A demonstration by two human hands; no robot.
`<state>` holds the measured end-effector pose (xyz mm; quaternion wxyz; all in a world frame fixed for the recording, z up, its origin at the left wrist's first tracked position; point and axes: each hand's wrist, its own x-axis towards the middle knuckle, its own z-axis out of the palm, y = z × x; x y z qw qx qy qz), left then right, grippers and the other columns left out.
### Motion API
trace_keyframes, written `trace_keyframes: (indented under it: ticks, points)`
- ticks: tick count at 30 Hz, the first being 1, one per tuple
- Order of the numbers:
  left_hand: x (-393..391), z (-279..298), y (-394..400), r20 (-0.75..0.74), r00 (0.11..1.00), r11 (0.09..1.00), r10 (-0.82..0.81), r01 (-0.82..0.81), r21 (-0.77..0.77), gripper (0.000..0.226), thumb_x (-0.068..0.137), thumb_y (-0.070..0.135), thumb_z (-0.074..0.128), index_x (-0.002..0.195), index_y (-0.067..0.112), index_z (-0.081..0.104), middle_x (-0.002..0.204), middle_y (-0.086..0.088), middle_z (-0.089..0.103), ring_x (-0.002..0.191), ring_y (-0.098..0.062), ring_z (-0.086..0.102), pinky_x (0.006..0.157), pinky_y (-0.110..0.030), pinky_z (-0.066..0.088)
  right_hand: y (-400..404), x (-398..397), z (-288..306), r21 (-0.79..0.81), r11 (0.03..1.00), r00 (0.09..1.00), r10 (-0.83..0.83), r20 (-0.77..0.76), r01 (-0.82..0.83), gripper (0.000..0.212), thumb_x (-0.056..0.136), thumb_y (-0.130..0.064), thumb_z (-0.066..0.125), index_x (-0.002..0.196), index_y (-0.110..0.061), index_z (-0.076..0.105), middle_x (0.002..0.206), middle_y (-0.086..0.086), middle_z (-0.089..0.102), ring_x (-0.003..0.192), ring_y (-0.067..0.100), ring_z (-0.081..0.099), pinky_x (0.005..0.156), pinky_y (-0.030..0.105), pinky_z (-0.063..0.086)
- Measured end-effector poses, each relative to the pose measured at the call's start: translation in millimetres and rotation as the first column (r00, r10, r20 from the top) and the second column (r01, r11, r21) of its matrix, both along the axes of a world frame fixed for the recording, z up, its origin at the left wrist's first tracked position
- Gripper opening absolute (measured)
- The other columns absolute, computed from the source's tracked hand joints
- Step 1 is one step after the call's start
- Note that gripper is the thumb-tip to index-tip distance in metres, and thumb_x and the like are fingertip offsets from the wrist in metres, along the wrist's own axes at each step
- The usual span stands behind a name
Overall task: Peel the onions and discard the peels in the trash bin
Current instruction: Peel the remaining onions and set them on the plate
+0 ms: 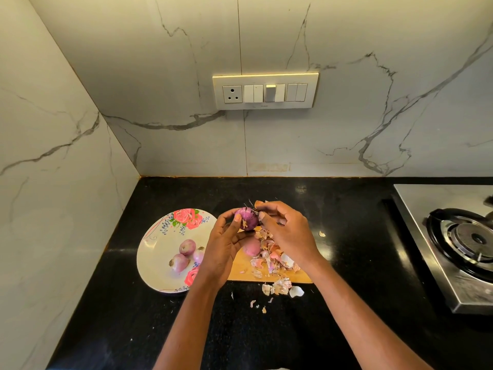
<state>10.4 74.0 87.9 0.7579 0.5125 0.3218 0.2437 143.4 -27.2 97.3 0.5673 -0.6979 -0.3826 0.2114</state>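
Observation:
My left hand (222, 244) grips a small purple onion (248, 218) above the wooden cutting board (240, 271). My right hand (286, 231) pinches a strip of skin at the onion's top right. A peeled pink onion (251, 247) lies on the board under my hands, beside a heap of peels (272, 259). Three unpeeled onions (186, 253) lie on the flowered plate (162, 252) to the left. No trash bin is in view.
Loose peels (282, 288) are scattered on the black counter in front of the board, and one flake (322, 233) lies to the right. A steel gas stove (458, 244) stands at the right. Marble walls close the corner at left and behind.

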Motion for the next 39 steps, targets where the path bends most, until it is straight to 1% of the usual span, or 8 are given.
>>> trace_keyframes:
  ticks: [3, 10, 14, 20, 24, 31, 35, 39]
  points:
    - [-0.6, -0.6, 0.7, 0.007, 1.0, 1.0, -0.015, 0.015, -0.007, 0.032, 0.104, 0.026, 0.05, 0.134, 0.017, 0.058, 0.125, -0.01, 0.069, 0.111, -0.03, 0.069, 0.092, -0.036, 0.058, 0.3, -0.3, 0.6, -0.006, 0.999, 0.999, 0.039, -0.029, -0.039, 0.028, 0.091, -0.03, 0.074, 0.118, -0.022, 0.071, 0.113, -0.014, 0.072, 0.103, 0.001, 0.068, 0.088, 0.019, 0.056]
    - [-2.8, 1.3, -1.6, -0.013, 1.0, 0.999, -0.025, 0.025, 0.025, 0.041, 0.093, 0.035, 0.059, 0.129, 0.016, 0.062, 0.122, -0.011, 0.07, 0.113, -0.03, 0.068, 0.092, -0.036, 0.058, -1.0, 0.0, -4.2, 0.008, 0.999, 0.998, 0.042, -0.038, -0.041, 0.013, 0.09, -0.018, 0.075, 0.102, -0.021, 0.077, 0.095, -0.012, 0.075, 0.095, 0.005, 0.07, 0.084, 0.018, 0.055]
    - [-3.2, -1.3, -2.8, -0.011, 1.0, 1.0, -0.006, 0.007, 0.028, 0.042, 0.09, 0.033, 0.062, 0.129, 0.016, 0.061, 0.124, -0.011, 0.068, 0.114, -0.027, 0.068, 0.091, -0.033, 0.059, 0.3, 5.5, -9.6, -0.004, 0.998, 0.997, -0.07, 0.019, 0.07, 0.01, 0.092, -0.016, 0.073, 0.101, -0.021, 0.075, 0.097, -0.01, 0.074, 0.091, 0.001, 0.069, 0.079, 0.014, 0.053]
    - [-4.1, -1.5, -1.8, -0.004, 1.0, 1.0, 0.009, -0.008, 0.02, 0.042, 0.092, 0.032, 0.06, 0.129, 0.014, 0.059, 0.128, -0.015, 0.066, 0.116, -0.028, 0.068, 0.09, -0.031, 0.059, -2.3, 27.5, -26.7, -0.094, 0.966, 0.968, -0.233, 0.089, 0.241, 0.01, 0.094, -0.02, 0.072, 0.103, -0.022, 0.075, 0.095, -0.012, 0.074, 0.088, 0.005, 0.071, 0.081, 0.03, 0.061]
    - [-4.7, -0.5, -0.7, -0.004, 1.0, 0.999, 0.017, -0.017, 0.036, 0.034, 0.096, 0.033, 0.057, 0.128, 0.021, 0.061, 0.128, -0.011, 0.065, 0.114, -0.024, 0.068, 0.09, -0.03, 0.058, -0.8, 19.8, -19.2, -0.118, 0.986, 0.991, -0.115, 0.065, 0.122, 0.024, 0.095, -0.03, 0.069, 0.118, -0.022, 0.071, 0.117, -0.008, 0.069, 0.098, 0.0, 0.068, 0.077, 0.011, 0.054]
    - [-3.4, -5.1, -0.7, -0.022, 1.0, 0.997, 0.014, -0.012, 0.078, 0.024, 0.105, 0.021, 0.052, 0.127, 0.024, 0.061, 0.112, 0.006, 0.073, 0.114, -0.027, 0.067, 0.095, -0.036, 0.057, 2.0, -1.2, -4.9, -0.031, 0.995, 0.982, 0.103, 0.16, -0.099, 0.035, 0.086, -0.026, 0.081, 0.12, -0.021, 0.071, 0.114, -0.015, 0.069, 0.103, 0.004, 0.067, 0.084, 0.021, 0.058]
    - [-1.8, -3.2, -2.3, -0.038, 0.999, 0.993, 0.012, -0.007, 0.121, 0.041, 0.094, 0.037, 0.057, 0.131, 0.02, 0.06, 0.124, -0.008, 0.07, 0.117, -0.026, 0.066, 0.1, -0.04, 0.056, 2.1, -1.4, -3.8, -0.006, 0.997, 0.976, 0.082, 0.2, -0.082, 0.029, 0.086, -0.027, 0.081, 0.113, -0.021, 0.074, 0.106, -0.012, 0.072, 0.099, 0.001, 0.068, 0.084, 0.018, 0.057]
    - [-4.3, -5.5, 1.0, -0.05, 0.999, 0.99, 0.015, -0.008, 0.142, 0.043, 0.094, 0.038, 0.057, 0.133, 0.019, 0.06, 0.121, -0.006, 0.071, 0.115, -0.025, 0.068, 0.1, -0.041, 0.056, 1.2, 0.4, -1.9, -0.001, 0.995, 0.971, 0.1, 0.219, -0.102, 0.025, 0.087, -0.022, 0.079, 0.111, -0.014, 0.077, 0.104, -0.006, 0.075, 0.097, 0.0, 0.069, 0.083, 0.015, 0.055]
